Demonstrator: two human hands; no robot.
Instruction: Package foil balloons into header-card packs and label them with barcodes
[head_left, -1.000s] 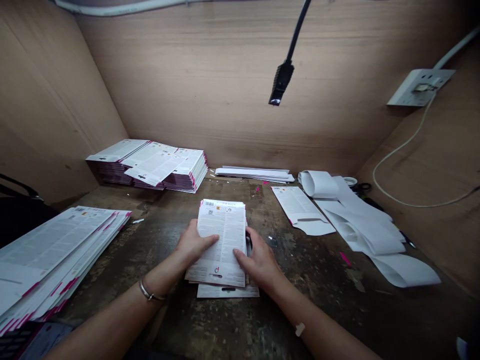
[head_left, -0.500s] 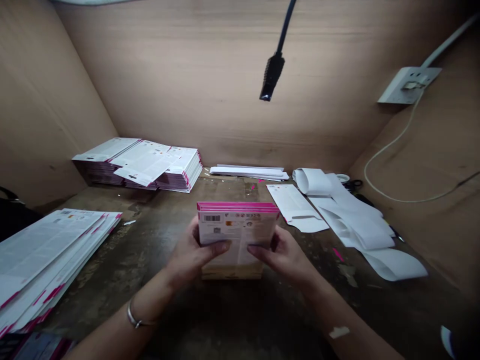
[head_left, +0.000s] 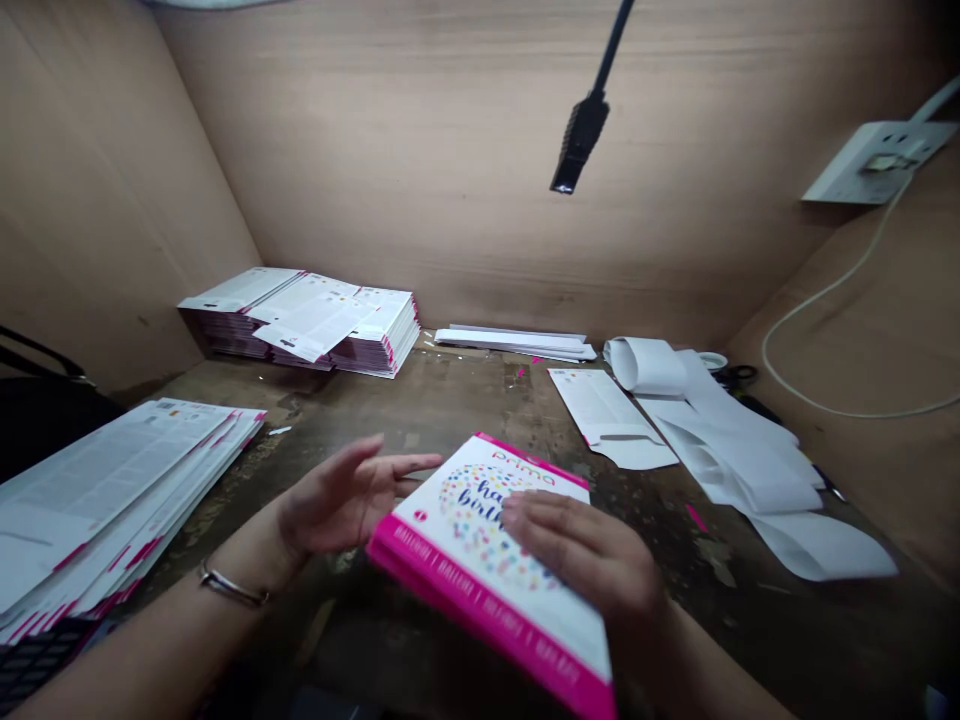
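Note:
A small stack of white and pink balloon packets [head_left: 457,540], printed "prima" and balloon words, is tilted over the table with its front face up. My right hand [head_left: 592,555] grips it from the right side, fingers flat across the top packet; the thumb is hidden. To the left of the stack, my left hand [head_left: 349,495] is open, palm facing the packets and fingers spread. Its fingertips come close to the stack's left edge; whether they touch I cannot tell.
More packets lie in a fanned pile [head_left: 127,480] at left and in stacks [head_left: 375,325] at the back left. A single packet [head_left: 607,415], curled white paper strips [head_left: 720,440] and scissors [head_left: 739,375] lie right. A black cable end [head_left: 581,140] hangs overhead.
The stack has gone from upright, back side showing between both hands, to lying tilted with its front up. My left hand has let go and moved left; my right hand now lies over the top.

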